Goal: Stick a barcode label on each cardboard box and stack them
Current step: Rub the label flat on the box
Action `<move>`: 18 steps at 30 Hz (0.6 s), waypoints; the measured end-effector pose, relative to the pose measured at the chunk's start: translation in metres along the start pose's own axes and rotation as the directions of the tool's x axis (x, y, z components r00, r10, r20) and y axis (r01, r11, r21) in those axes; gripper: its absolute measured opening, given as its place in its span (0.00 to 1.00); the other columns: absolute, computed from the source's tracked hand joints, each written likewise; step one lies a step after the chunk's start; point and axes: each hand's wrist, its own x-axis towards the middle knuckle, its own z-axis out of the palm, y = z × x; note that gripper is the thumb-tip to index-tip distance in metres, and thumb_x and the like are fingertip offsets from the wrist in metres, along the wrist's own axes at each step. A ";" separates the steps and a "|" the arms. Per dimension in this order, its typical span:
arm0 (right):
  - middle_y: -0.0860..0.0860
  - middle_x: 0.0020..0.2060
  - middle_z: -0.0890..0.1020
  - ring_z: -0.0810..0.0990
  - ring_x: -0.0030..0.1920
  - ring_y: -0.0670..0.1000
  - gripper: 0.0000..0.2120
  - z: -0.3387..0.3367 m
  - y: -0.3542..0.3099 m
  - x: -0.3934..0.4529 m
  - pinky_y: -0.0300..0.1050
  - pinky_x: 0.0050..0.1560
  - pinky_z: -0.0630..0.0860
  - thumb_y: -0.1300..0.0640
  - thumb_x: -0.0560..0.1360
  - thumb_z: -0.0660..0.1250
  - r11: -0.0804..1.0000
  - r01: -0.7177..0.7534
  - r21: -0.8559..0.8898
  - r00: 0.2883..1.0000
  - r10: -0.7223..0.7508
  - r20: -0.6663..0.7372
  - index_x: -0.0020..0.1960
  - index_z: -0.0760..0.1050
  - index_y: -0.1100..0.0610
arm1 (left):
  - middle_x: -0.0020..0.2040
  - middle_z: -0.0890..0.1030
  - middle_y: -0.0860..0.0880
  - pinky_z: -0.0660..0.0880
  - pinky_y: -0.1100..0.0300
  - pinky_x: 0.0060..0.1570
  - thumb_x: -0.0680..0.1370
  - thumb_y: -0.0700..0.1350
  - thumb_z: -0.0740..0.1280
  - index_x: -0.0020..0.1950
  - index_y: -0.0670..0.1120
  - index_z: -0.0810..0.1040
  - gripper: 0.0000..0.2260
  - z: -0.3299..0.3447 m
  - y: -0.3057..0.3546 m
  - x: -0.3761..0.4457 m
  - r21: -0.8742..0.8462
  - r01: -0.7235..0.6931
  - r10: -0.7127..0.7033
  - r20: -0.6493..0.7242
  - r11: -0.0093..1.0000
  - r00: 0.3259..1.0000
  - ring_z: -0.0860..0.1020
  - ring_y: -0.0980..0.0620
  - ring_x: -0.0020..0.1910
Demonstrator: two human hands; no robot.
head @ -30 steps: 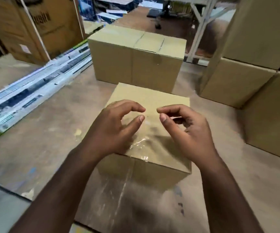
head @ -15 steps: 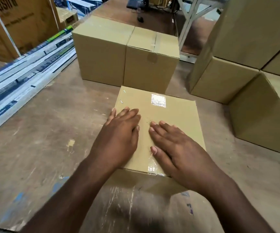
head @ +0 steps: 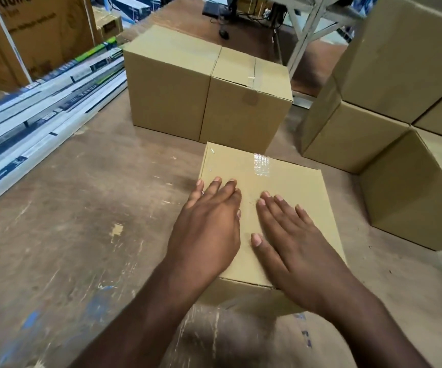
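Both hands flat, palms down, on top of near box (head: pixel 280 181), which sits on the bench (head: pixel 81 208). L hand (head: pixel 209 224): grip slack, fingers straight and together, holding nothing. R hand (head: pixel 291 240): same, fingers slightly spread. Glossy tape strip (head: pixel 261 163) at box's far edge. Beyond, just apart: two boxes (head: pixel 206 94) side by side. Far right: stacked boxes (head: pixel 373 102). Left: long flat cartons (head: pixel 42 102).
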 end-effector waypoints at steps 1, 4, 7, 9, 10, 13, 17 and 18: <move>0.36 0.81 0.35 0.29 0.78 0.36 0.34 0.001 -0.005 -0.014 0.42 0.80 0.32 0.33 0.80 0.33 0.999 0.042 0.021 0.999 -0.043 0.019 0.83 0.36 0.42 | 0.80 0.66 0.52 0.47 0.53 0.81 0.84 0.46 0.59 0.76 0.48 0.71 0.19 0.000 0.001 0.000 -0.004 -0.003 0.003 -0.002 1.000 1.000 0.60 0.51 0.81; 0.29 0.80 0.42 0.36 0.80 0.34 0.29 0.003 0.005 -0.032 0.44 0.81 0.36 0.33 0.81 0.35 0.997 0.027 0.076 1.000 -0.027 -0.003 0.82 0.44 0.35 | 0.79 0.67 0.51 0.49 0.52 0.80 0.84 0.46 0.59 0.75 0.47 0.72 0.19 0.001 0.000 0.000 -0.005 -0.010 0.010 -0.010 1.000 1.000 0.61 0.50 0.80; 0.34 0.81 0.44 0.37 0.80 0.35 0.36 0.002 0.036 -0.023 0.47 0.82 0.37 0.30 0.77 0.30 0.982 -0.188 0.017 0.977 0.189 -0.096 0.83 0.45 0.38 | 0.79 0.68 0.51 0.50 0.51 0.80 0.83 0.46 0.59 0.74 0.47 0.73 0.19 0.002 -0.001 0.001 -0.001 -0.006 0.006 -0.016 1.000 1.000 0.62 0.50 0.80; 0.36 0.82 0.44 0.39 0.81 0.38 0.39 0.001 0.048 -0.013 0.46 0.82 0.37 0.29 0.76 0.30 0.961 -0.269 0.065 0.953 0.275 -0.126 0.84 0.45 0.42 | 0.79 0.68 0.51 0.51 0.51 0.80 0.83 0.45 0.58 0.74 0.47 0.73 0.19 0.002 0.000 0.000 0.005 -0.003 0.003 -0.010 1.000 1.000 0.62 0.50 0.80; 0.38 0.82 0.44 0.39 0.82 0.39 0.40 0.001 0.048 -0.008 0.45 0.82 0.37 0.29 0.77 0.31 0.958 -0.277 0.071 0.951 0.284 -0.123 0.84 0.45 0.43 | 0.79 0.67 0.51 0.50 0.51 0.80 0.83 0.45 0.58 0.75 0.47 0.72 0.19 0.003 0.000 0.000 0.008 0.000 0.000 -0.009 1.000 1.000 0.61 0.50 0.80; 0.37 0.82 0.45 0.39 0.82 0.39 0.38 0.005 0.024 -0.006 0.46 0.82 0.37 0.30 0.78 0.34 0.977 -0.204 0.065 0.971 0.210 -0.113 0.84 0.46 0.43 | 0.80 0.66 0.51 0.49 0.51 0.81 0.82 0.44 0.60 0.76 0.48 0.70 0.21 0.002 0.001 0.000 0.016 0.004 -0.004 0.006 1.000 1.000 0.59 0.51 0.81; 0.32 0.81 0.54 0.45 0.81 0.36 0.29 0.014 0.005 -0.024 0.47 0.82 0.42 0.33 0.83 0.42 0.991 -0.035 0.132 0.987 0.055 -0.150 0.82 0.56 0.38 | 0.81 0.63 0.52 0.47 0.52 0.81 0.83 0.45 0.59 0.78 0.48 0.68 0.22 0.001 0.002 -0.002 0.012 0.000 0.000 0.008 1.000 1.000 0.56 0.52 0.81; 0.29 0.79 0.56 0.47 0.81 0.36 0.26 0.015 0.009 -0.027 0.48 0.82 0.42 0.34 0.84 0.43 0.988 -0.029 0.152 0.983 0.056 -0.173 0.81 0.58 0.36 | 0.81 0.64 0.52 0.47 0.52 0.81 0.84 0.45 0.58 0.78 0.48 0.69 0.21 0.001 0.002 -0.002 0.007 0.002 -0.002 0.005 1.000 1.000 0.57 0.52 0.81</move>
